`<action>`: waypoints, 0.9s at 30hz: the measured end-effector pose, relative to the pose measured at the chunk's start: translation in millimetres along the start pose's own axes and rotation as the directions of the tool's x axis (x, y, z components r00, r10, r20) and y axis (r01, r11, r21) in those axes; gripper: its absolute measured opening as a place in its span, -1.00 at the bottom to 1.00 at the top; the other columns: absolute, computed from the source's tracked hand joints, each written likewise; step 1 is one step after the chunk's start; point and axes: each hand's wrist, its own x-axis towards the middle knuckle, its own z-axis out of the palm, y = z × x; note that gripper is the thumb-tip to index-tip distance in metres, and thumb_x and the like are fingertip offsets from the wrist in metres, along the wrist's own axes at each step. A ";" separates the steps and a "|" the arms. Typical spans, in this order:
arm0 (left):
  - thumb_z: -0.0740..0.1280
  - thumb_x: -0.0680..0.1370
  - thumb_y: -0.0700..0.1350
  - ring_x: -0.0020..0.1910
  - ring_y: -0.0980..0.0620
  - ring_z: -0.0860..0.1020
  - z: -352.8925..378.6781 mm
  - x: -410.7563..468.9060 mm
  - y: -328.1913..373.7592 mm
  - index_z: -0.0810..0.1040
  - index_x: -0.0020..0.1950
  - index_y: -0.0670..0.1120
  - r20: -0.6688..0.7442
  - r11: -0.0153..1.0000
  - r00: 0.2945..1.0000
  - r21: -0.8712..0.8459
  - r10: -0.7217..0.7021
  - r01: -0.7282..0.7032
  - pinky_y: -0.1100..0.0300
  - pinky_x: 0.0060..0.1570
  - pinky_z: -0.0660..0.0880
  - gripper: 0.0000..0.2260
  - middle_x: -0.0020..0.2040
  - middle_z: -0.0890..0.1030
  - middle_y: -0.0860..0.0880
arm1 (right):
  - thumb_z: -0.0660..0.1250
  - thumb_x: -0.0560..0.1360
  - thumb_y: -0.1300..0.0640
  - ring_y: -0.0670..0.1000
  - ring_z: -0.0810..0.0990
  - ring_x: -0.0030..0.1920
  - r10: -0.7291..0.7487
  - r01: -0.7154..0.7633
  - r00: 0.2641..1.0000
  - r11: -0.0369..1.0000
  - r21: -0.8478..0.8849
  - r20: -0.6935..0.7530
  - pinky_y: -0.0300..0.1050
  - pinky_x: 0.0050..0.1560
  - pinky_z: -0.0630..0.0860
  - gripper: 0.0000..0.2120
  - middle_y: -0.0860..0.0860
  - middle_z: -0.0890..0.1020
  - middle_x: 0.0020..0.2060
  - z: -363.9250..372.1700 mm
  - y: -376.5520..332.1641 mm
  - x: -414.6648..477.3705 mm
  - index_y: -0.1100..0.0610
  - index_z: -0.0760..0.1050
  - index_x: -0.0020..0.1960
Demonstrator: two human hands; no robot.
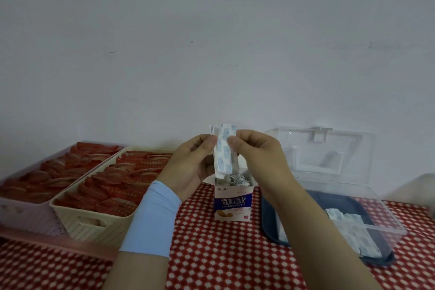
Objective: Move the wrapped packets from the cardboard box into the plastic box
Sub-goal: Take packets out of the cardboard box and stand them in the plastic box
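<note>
A small white-and-blue cardboard box stands open on the red patterned cloth, with several wrapped packets showing inside it. Just above the box, my left hand and my right hand both pinch a bundle of white, blue-printed wrapped packets, held upright. To the right sits the clear plastic box with a dark base and its lid raised against the wall. Several packets lie inside it.
Two baskets of red packets stand on the left, a pink one and a cream one. A white wall rises close behind everything. A pale object sits at the far right edge.
</note>
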 end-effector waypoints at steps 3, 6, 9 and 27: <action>0.35 0.48 -0.02 0.02 -0.17 0.66 -0.7 1.4 -2.2 0.56 0.26 -0.24 -0.011 0.999 0.999 0.002 -0.035 0.035 -0.20 0.09 0.56 -0.57 0.10 0.66 -0.25 | 0.40 0.56 0.19 -0.02 0.72 -0.12 0.057 -0.056 0.998 0.997 0.056 -0.027 -0.27 -0.19 0.60 -0.90 0.07 0.74 -0.13 7.2 5.6 -0.8 0.17 0.69 -0.01; 0.34 0.48 -0.03 0.03 -0.18 0.65 -3.9 1.5 -4.1 0.55 0.25 -0.26 0.000 0.999 0.999 0.006 -0.054 0.054 -0.15 0.07 0.61 -0.57 0.10 0.65 -0.27 | 0.43 0.53 0.16 0.10 0.72 -0.08 0.063 -0.061 0.994 0.998 0.028 -0.089 -0.17 -0.16 0.65 -0.92 0.12 0.73 -0.12 12.2 13.4 0.6 0.15 0.68 -0.02; 0.35 0.46 -0.05 -0.01 -0.16 0.66 -7.7 1.3 -6.5 0.56 0.20 -0.27 0.003 0.998 0.998 -0.006 -0.065 0.065 -0.13 0.06 0.62 -0.60 0.05 0.67 -0.27 | 0.47 0.50 0.13 0.11 0.70 -0.05 0.048 -0.056 0.991 0.997 -0.060 -0.127 -0.14 -0.10 0.66 -0.92 0.09 0.73 -0.13 15.0 21.7 3.8 0.11 0.69 -0.03; 0.36 0.46 -0.07 0.04 -0.17 0.65 -11.6 -0.4 -6.5 0.55 0.24 -0.28 0.002 0.993 0.993 -0.024 -0.114 0.114 -0.08 0.08 0.62 -0.58 0.10 0.66 -0.26 | 0.45 0.52 0.03 0.00 0.66 -0.07 -0.085 0.086 0.996 0.963 -0.255 0.014 -0.24 -0.08 0.61 -0.72 -0.12 0.66 0.05 1.3 27.7 9.5 -0.11 0.61 0.23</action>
